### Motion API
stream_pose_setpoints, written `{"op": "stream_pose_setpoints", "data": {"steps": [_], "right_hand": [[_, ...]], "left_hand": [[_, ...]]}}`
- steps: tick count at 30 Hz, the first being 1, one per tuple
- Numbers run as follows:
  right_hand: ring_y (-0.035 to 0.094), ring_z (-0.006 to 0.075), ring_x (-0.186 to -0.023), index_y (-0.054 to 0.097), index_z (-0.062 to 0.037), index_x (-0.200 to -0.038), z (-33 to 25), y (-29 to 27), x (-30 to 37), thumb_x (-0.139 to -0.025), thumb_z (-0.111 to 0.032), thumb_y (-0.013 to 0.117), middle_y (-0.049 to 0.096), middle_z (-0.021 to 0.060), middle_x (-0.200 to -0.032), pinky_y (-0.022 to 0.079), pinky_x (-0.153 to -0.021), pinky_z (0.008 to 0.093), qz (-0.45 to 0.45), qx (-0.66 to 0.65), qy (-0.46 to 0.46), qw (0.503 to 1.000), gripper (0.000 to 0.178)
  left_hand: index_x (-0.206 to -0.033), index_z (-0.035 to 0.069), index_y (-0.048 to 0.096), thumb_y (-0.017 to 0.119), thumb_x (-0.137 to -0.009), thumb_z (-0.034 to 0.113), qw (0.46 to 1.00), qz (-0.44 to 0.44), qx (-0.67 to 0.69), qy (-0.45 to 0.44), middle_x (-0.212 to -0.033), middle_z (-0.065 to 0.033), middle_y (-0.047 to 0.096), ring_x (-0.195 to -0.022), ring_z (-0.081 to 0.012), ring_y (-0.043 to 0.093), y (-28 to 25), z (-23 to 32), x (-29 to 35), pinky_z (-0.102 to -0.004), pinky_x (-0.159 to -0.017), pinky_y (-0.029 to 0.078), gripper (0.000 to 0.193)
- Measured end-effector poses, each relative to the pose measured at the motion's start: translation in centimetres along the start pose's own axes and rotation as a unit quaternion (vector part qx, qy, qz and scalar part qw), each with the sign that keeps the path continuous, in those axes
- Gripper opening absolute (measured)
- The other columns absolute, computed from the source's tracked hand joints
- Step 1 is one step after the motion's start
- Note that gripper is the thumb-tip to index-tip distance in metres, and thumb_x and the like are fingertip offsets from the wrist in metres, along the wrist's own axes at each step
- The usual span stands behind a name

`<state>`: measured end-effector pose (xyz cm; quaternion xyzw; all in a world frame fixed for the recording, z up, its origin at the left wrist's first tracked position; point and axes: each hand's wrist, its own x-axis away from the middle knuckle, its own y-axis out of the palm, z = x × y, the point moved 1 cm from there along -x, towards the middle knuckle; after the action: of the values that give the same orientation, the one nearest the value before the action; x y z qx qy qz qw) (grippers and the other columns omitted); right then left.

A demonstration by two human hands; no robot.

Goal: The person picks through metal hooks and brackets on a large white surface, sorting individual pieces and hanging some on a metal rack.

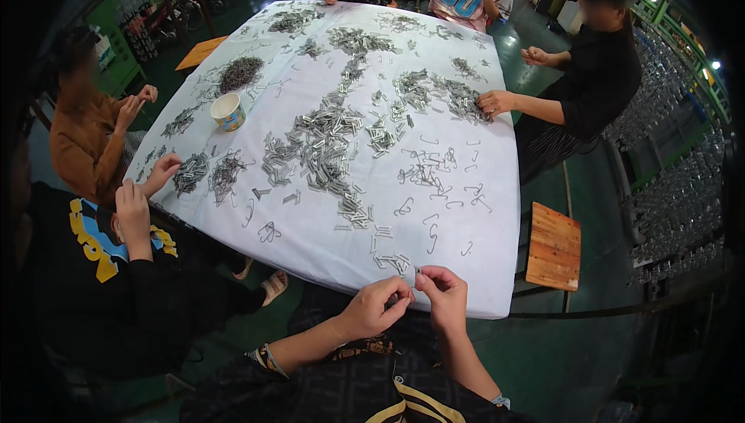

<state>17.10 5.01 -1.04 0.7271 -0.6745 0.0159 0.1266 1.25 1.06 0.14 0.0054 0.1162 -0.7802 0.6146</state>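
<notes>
white, cloth-covered desk (pixel 485 272) carries a long, loose heap of short silver metal clips (pixel 322 147) along its middle. on the near side of that heap, by the desk's edge, the person's bare right hand (pixel 446 291) has thumb and forefinger pinched on a small dark-grey piece (pixel 419 270), probably metal. the bare left hand (pixel 376 306) is just beside it, its thumb and forefinger drawn close at the tips; i cannot tell whether they meet or grip anything.

between the heap and the hands, near the fingertips, lies a small cluster of silver metal pieces (pixel 392 262). right of the heap are thin, bent grey wire hooks (pixel 427 171), some crossing one another. left of the heap stands a white paper tub with a coloured band (pixel 228 112), and a co-worker's hand (pixel 497 103) is at more metal pieces on the heap's far right.

a drop looks the likeliest trouble: the piece is tiny, held by fingertips alone and close to the desk's edge, so a loose pinch could send it to the green floor (pixel 543 353). lifting one hook could drag others along, because they overlap. a forearm brushing the cluster could also push it among the hooks, since no divider shows between the heap and its neighbours.
</notes>
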Motion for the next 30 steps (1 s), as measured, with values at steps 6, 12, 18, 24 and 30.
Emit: {"op": "stream_pose_setpoints", "data": {"steps": [6, 12, 18, 24, 30], "right_hand": [[0.064, 0.0122, -0.076, 0.066, 0.0057, -0.096, -0.6, -0.2, 1.6, -0.083, -0.003, 0.069, 0.068, 0.0088, -0.084, 0.051, -0.073, 0.0248, -0.014, -0.008, -0.024, 1.0, 0.016], [0.064, 0.0131, -0.078, 0.065, 0.006, -0.096, -0.5, -0.3, 1.9, -0.083, -0.003, 0.07, 0.069, 0.0101, -0.085, 0.052, -0.074, 0.0248, -0.007, -0.028, -0.016, 0.999, 0.017], [0.063, 0.0121, -0.076, 0.066, 0.0058, -0.093, -0.6, 0.1, 2.2, -0.083, -0.004, 0.07, 0.068, 0.0088, -0.084, 0.051, -0.072, 0.0244, 0.011, -0.03, -0.02, 0.999, 0.015], [0.062, 0.0112, -0.076, 0.067, 0.0053, -0.09, -1.0, 0.5, 2.3, -0.081, -0.003, 0.071, 0.068, 0.0081, -0.082, 0.05, -0.072, 0.0244, 0.007, -0.046, -0.002, 0.999, 0.013], [0.062, 0.0133, -0.076, 0.069, 0.0026, -0.089, -1.0, 0.4, 2.4, -0.079, -0.002, 0.071, 0.067, 0.0081, -0.081, 0.049, -0.072, 0.0258, 0.002, 0.076, -0.085, 0.994, 0.011]], "left_hand": [[-0.088, 0.002, 0.053, 0.06, -0.083, 0.004, 0.997, 0.04, -0.049, 0.039, -0.078, -0.0124, 0.06, -0.073, -0.0274, 0.061, 0.5, 0.8, -0.3, -0.0344, -0.065, 0.047, 0.009], [-0.089, 0.001, 0.053, 0.06, -0.083, 0.004, 0.997, 0.048, -0.052, 0.034, -0.079, -0.0112, 0.061, -0.071, -0.0251, 0.061, 0.5, 0.7, -0.2, -0.0327, -0.064, 0.047, 0.009], [-0.089, 0.001, 0.053, 0.06, -0.084, 0.005, 0.998, 0.041, -0.038, 0.022, -0.079, -0.0117, 0.062, -0.07, -0.0255, 0.062, 0.5, 0.9, 0.0, -0.0328, -0.063, 0.048, 0.01], [-0.088, 0.002, 0.053, 0.06, -0.084, 0.006, 0.998, 0.04, -0.044, 0.014, -0.078, -0.0118, 0.062, -0.07, -0.026, 0.062, 0.4, 0.9, 0.1, -0.0334, -0.063, 0.048, 0.009], [-0.086, 0.002, 0.053, 0.062, -0.082, 0.007, 0.994, 0.059, -0.089, 0.035, -0.075, -0.0137, 0.061, -0.07, -0.0304, 0.062, 0.3, 0.5, 0.0, -0.0364, -0.061, 0.047, 0.011]]}}
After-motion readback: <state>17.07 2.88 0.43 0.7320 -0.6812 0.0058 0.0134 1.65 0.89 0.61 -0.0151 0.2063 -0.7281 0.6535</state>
